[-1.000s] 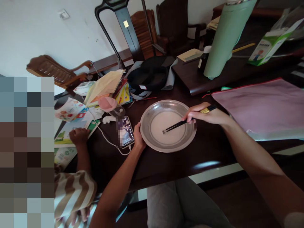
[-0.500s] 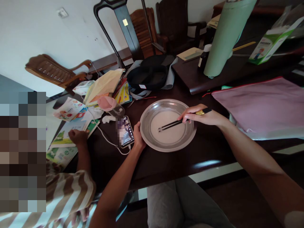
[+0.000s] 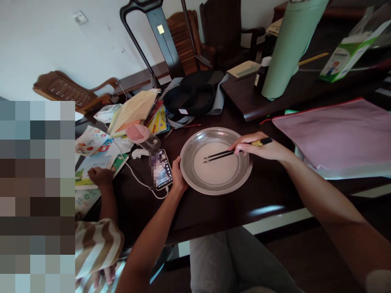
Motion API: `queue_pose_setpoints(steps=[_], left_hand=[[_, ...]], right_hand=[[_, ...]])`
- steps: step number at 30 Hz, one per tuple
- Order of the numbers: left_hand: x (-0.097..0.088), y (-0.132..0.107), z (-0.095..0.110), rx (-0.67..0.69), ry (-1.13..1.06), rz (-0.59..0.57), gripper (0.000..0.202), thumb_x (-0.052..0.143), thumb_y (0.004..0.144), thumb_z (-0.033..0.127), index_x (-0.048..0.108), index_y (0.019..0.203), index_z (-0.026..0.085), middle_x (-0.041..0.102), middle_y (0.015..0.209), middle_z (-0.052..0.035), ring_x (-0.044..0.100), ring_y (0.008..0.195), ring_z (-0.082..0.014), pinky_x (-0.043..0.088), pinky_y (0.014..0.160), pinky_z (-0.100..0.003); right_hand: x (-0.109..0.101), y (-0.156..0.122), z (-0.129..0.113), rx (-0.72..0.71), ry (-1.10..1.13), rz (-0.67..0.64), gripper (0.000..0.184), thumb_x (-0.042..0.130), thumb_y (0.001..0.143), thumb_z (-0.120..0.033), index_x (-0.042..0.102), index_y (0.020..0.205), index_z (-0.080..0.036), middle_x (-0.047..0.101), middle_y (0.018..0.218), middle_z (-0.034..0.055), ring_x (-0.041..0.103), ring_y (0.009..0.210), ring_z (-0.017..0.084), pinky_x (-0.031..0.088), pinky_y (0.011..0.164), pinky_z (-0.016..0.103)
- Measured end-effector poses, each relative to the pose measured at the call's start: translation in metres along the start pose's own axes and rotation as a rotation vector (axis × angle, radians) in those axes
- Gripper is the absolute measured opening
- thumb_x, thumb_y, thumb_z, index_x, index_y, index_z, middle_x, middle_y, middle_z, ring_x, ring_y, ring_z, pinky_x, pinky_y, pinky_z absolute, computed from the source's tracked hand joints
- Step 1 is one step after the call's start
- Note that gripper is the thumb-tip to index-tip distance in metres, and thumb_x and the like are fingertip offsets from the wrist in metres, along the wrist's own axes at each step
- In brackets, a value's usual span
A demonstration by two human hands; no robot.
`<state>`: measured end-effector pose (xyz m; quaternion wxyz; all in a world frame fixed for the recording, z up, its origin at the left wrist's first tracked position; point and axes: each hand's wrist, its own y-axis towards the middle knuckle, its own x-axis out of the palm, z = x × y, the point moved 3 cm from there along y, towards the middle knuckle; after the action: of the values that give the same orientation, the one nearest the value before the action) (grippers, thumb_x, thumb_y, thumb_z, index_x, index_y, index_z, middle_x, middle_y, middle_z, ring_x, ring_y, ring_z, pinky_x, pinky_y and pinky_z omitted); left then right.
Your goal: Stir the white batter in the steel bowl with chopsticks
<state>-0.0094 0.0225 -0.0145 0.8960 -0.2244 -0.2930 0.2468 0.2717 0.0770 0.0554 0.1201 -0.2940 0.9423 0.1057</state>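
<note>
Chopsticks (image 3: 221,154) (right hand (image 3: 256,149) hides middles), bowl (image 3: 217,189)

Green flask (image 3: 291,53) beside a dark bottle (image 3: 260,79), black bag (image 3: 191,97) farther left

A round metal bowl (image 3: 215,188) sits upright, cloudy white liquid (image 3: 215,171) covering its bottom. Black chopsticks (image 3: 221,156), gold near the handle ends, slant from beyond its rim, between two and three o'clock, tips pointing between eight and nine.

Black-and-gold chopsticks (image 3: 224,154) — silver bowl (image 3: 216,189)
</note>
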Motion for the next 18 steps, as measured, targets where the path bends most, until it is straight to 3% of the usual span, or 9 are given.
queue_pose_setpoints(steps=[3,6,10,13,16,18], left_hand=[[0.000,0.000,0.001,0.034,0.007,0.004,0.023,0.069,0.072,0.042,0.068,0.064,0.020,0.073,0.064,-0.0038,0.075,0.093,-0.0313,0.061,0.080,-0.038],[-0.001,0.001,0.000,0.049,0.001,0.018,0.022,0.067,0.074,0.039,0.068,0.063,0.020,0.071,0.062,-0.0032,0.076,0.093,-0.0300,0.060,0.080,-0.035],[-0.002,0.002,0.000,0.046,0.001,0.013,0.023,0.068,0.074,0.040,0.067,0.063,0.021,0.071,0.061,-0.0021,0.076,0.090,-0.0289,0.061,0.078,-0.035],[-0.002,0.004,-0.001,0.049,-0.014,-0.005,0.023,0.073,0.069,0.043,0.068,0.062,0.021,0.071,0.061,-0.0017,0.076,0.088,-0.0297,0.061,0.079,-0.036],[-0.002,0.005,-0.002,0.045,-0.026,-0.023,0.022,0.075,0.067,0.042,0.069,0.063,0.022,0.071,0.061,-0.0017,0.077,0.088,-0.0300,0.061,0.079,-0.036],[-0.002,0.005,-0.002,0.049,-0.028,-0.020,0.021,0.074,0.068,0.042,0.069,0.062,0.022,0.071,0.061,-0.0018,0.077,0.088,-0.0295,0.061,0.079,-0.036]], right_hand=[[-0.017,-0.003,0.000,0.021,0.018,0.153,0.040,0.068,0.092,-0.053,0.078,0.074,-0.018,0.081,0.088,0.0080,0.066,0.065,0.013,0.055,0.063,0.028],[-0.020,-0.006,-0.003,0.025,0.053,0.096,0.042,0.067,0.093,-0.053,0.075,0.070,-0.018,0.079,0.081,0.0072,0.064,0.062,0.013,0.054,0.061,0.028],[-0.002,-0.002,-0.002,-0.005,0.039,-0.065,0.041,0.067,0.092,-0.054,0.078,0.076,-0.018,0.082,0.091,0.0081,0.068,0.069,0.013,0.056,0.064,0.026],[-0.002,0.000,0.001,0.004,-0.014,-0.005,0.036,0.068,0.091,-0.052,0.080,0.082,-0.019,0.082,0.095,0.0073,0.068,0.070,0.013,0.056,0.066,0.026],[-0.018,-0.004,0.001,0.024,0.001,0.121,0.039,0.068,0.092,-0.052,0.078,0.076,-0.018,0.082,0.090,0.0071,0.066,0.067,0.013,0.056,0.064,0.027],[-0.023,-0.007,-0.001,0.045,0.031,0.108,0.040,0.067,0.093,-0.052,0.076,0.072,-0.018,0.080,0.084,0.0068,0.065,0.064,0.013,0.056,0.063,0.028]])
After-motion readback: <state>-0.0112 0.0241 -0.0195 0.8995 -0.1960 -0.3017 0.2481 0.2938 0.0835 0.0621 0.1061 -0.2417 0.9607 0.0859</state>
